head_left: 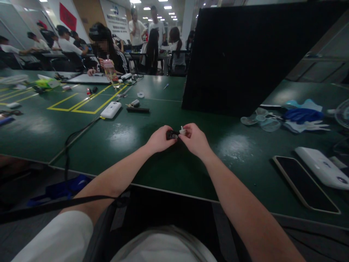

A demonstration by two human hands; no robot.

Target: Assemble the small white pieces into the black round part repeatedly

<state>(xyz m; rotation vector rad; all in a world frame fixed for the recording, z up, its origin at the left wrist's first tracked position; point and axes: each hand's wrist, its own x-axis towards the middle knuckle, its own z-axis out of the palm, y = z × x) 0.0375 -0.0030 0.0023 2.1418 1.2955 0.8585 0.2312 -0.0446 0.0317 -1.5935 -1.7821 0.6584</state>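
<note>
Over the near part of the green table [152, 171], my two hands almost meet. My left hand [160, 139] is closed on a small black part [171, 135] with a pale round ring or coil on its face. Pinched in the fingers of my right hand [195, 140] is a small white piece [182, 130] with a short stem pointing up. The white piece is right against the end of the black part; whether they are joined I cannot tell. Beyond my left hand lie a flat black strip [138, 110] and a small greyish piece [134, 103].
A large black panel [231, 58] stands behind my right hand. Rightward are a phone [307, 183], a white device [323, 167], blue and white gloves [304, 115] and clear plastic pieces [268, 123]. A white power bank [111, 110] with a cable lies left. Across the table sits a person [109, 54].
</note>
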